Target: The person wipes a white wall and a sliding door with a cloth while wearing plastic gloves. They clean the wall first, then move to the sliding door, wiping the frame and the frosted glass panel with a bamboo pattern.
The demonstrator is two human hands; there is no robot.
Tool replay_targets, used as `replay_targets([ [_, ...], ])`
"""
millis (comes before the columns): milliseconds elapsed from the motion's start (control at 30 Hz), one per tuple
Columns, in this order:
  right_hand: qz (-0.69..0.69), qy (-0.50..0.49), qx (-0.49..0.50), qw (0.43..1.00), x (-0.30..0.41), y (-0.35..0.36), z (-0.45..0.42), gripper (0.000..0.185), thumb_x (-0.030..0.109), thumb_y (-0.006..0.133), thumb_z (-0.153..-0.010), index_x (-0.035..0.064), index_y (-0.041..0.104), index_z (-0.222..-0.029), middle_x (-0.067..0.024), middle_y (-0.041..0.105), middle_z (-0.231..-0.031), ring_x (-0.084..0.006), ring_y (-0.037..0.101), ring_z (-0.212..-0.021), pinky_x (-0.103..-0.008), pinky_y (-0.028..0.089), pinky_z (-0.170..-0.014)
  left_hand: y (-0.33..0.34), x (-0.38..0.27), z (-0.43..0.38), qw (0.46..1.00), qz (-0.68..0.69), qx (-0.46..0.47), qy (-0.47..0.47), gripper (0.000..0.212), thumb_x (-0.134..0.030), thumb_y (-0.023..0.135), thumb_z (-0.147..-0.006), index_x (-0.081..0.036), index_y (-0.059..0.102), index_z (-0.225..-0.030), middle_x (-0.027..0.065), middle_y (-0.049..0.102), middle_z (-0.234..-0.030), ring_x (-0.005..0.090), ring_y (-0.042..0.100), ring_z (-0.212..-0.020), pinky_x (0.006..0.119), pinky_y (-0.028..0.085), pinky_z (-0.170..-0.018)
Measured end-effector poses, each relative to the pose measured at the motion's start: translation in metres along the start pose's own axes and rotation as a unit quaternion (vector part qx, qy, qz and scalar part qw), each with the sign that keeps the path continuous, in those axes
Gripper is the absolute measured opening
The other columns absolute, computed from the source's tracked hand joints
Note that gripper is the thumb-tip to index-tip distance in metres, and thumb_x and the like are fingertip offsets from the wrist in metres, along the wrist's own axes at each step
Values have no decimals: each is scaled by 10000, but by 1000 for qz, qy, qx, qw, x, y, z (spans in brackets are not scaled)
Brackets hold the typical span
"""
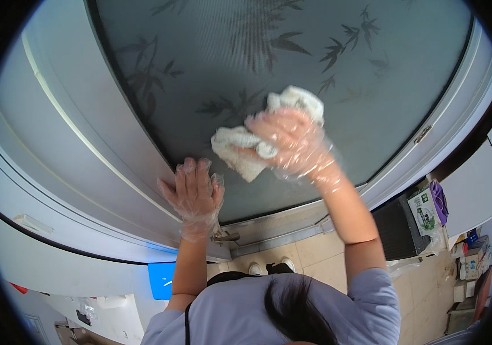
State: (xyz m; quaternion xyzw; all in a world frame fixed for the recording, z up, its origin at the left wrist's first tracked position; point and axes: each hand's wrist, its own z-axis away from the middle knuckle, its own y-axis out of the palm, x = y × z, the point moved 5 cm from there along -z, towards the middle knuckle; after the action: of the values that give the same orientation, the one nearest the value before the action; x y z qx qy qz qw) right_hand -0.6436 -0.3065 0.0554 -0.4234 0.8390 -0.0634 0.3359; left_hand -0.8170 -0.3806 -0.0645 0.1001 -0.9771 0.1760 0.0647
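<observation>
My right hand [291, 140], in a clear plastic glove, grips a crumpled white cloth [248, 166] against a frosted glass door panel [211, 56] patterned with dark bamboo leaves. Parts of the cloth stick out above and to the left of the fingers. My left hand [195, 189], gloved the same way, lies flat with its fingers apart on the light door frame and the edge of the glass, and holds nothing. A metal door handle [226, 236] sits just below and to the right of the left wrist.
At the right, a box bearing writing [422, 211] and a purple item [439, 202] stand by a black cabinet [394, 226]. Cartons [472, 263] are stacked farther right. A blue object [159, 280] is at lower left, near a white surface [121, 319]. Tiled floor [321, 254] shows below the door.
</observation>
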Motion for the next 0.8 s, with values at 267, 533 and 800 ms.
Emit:
replay_targets([
  [267,100,-26,-50,993,-102,-65,-71,458,120,703,-683,392,679,-1051,13,613,-1106,-190,596,-986,-365,463,-862,4,-4,2,1000,-16,-12,9,454,-287,502,-878,-68,550,-1273,156,504,-1362,331,384,-1330,616,153,-1102],
  [533,87,8,-68,994,-74,-46,-28,319,202,679,-735,364,688,-1009,9,626,-979,-177,611,-902,-355,481,-769,6,-3,2,1000,-9,-30,0,519,-211,516,-840,-82,494,-1341,101,352,-1509,281,274,-1416,615,165,-1078],
  [800,-92,-15,35,995,-3,12,130,278,271,684,-719,70,658,-908,-29,607,-1008,-138,596,-868,-270,491,-765,-1,-27,-10,995,26,16,-93,554,-153,571,-814,-6,459,-1336,216,366,-1458,406,294,-1375,633,73,-1091],
])
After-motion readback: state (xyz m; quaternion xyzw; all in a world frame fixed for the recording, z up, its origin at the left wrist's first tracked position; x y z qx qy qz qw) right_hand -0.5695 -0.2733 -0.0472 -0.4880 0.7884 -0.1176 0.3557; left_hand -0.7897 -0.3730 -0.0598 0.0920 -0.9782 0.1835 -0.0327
